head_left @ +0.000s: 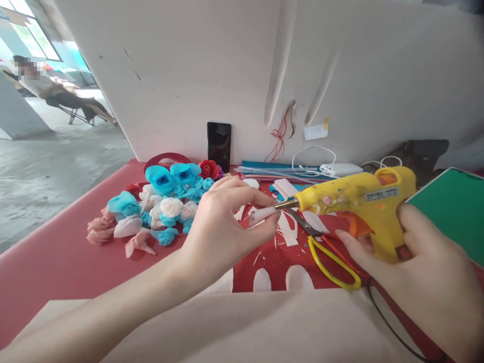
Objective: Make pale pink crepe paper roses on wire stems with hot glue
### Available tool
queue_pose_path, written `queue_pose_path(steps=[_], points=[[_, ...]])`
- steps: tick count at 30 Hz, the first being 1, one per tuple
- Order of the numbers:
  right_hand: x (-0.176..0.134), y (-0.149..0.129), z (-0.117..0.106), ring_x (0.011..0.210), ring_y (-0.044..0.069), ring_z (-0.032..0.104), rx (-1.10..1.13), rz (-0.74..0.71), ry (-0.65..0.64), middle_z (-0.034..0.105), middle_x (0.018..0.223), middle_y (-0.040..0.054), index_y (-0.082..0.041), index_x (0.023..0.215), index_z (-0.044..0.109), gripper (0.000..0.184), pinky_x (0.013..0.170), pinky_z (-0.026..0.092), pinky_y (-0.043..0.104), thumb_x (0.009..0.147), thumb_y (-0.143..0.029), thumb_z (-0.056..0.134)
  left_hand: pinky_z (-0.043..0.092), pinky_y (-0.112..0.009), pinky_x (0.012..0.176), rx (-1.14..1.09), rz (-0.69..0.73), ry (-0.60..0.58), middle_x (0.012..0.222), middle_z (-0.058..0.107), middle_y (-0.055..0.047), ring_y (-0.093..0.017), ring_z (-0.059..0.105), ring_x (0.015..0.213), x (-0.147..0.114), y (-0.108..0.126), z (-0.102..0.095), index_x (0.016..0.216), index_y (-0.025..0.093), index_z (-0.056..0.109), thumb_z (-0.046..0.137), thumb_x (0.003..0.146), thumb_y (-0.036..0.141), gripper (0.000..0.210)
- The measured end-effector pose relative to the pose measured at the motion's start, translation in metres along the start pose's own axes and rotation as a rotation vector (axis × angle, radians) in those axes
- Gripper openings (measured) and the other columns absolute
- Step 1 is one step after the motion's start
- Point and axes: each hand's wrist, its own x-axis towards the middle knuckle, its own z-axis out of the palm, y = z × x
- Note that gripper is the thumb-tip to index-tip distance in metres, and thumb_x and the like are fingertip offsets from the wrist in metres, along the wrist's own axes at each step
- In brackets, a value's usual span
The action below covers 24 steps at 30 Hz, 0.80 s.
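My right hand (427, 257) is wrapped round the handle of a yellow hot glue gun (348, 194), its metal nozzle pointing left. Pinched in my left hand (230, 217) is a small pale pink petal-shaped piece (262, 215), with the nozzle tip touching it or very close. Below the gun lie scissors (335, 262) with yellow and red handles. Around the blades are pale paper scraps (289, 232). Several rounded pale petals (262, 280) lie nearer me, beside a large pale sheet (264, 327).
Handmade flowers in blue (162, 179), white and pink are heaped at the left of the red table (75, 227). A black phone (219, 146) leans on the white wall. A white power strip (340, 170) and a green board (454, 212) are at right. A seated person (56, 93) is far left.
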Motion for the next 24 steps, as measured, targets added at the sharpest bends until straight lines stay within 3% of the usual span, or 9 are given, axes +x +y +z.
queue_pose_path(steps=[4, 17, 20, 24], points=[[0.000, 0.005, 0.001, 0.036, 0.012, 0.049, -0.042, -0.021, 0.029, 0.055, 0.054, -0.0060, -0.028, 0.075, 0.045, 0.024, 0.025, 0.029, 0.019, 0.067, -0.043, 0.062, 0.040, -0.022, 0.054, -0.021, -0.002, 0.003, 0.061, 0.060, 0.005, -0.011, 0.051, 0.059, -0.001, 0.001, -0.002, 0.061, 0.019, 0.059, 0.063, 0.067, 0.011, 0.012], [0.003, 0.008, -0.003, 0.031, 0.012, 0.044, -0.045, -0.061, 0.075, 0.050, 0.049, -0.0072, -0.027, 0.071, 0.044, 0.026, 0.021, 0.025, 0.019, 0.065, -0.036, 0.067, 0.039, -0.022, 0.052, -0.103, -0.047, 0.012, 0.058, 0.058, 0.006, -0.010, 0.049, 0.057, -0.002, -0.001, -0.003, 0.062, 0.021, 0.061, 0.066, 0.068, 0.013, 0.011], [0.003, -0.001, -0.004, 0.035, 0.013, 0.046, -0.046, -0.008, 0.037, 0.050, 0.050, -0.0061, -0.027, 0.070, 0.042, 0.025, 0.026, 0.027, 0.021, 0.066, -0.036, 0.065, 0.039, -0.022, 0.053, -0.108, -0.053, 0.007, 0.060, 0.059, 0.006, -0.010, 0.049, 0.058, -0.001, 0.000, -0.003, 0.062, 0.021, 0.060, 0.065, 0.067, 0.011, 0.012], [0.000, -0.019, -0.004, 0.040, 0.015, 0.044, -0.065, 0.152, 0.091, 0.050, 0.054, -0.0032, -0.026, 0.069, 0.041, 0.023, 0.032, 0.028, 0.025, 0.066, -0.036, 0.062, 0.038, -0.024, 0.052, -0.105, -0.061, -0.003, 0.059, 0.057, 0.006, -0.011, 0.048, 0.058, -0.001, 0.001, -0.003, 0.061, 0.022, 0.060, 0.065, 0.068, 0.013, 0.012]])
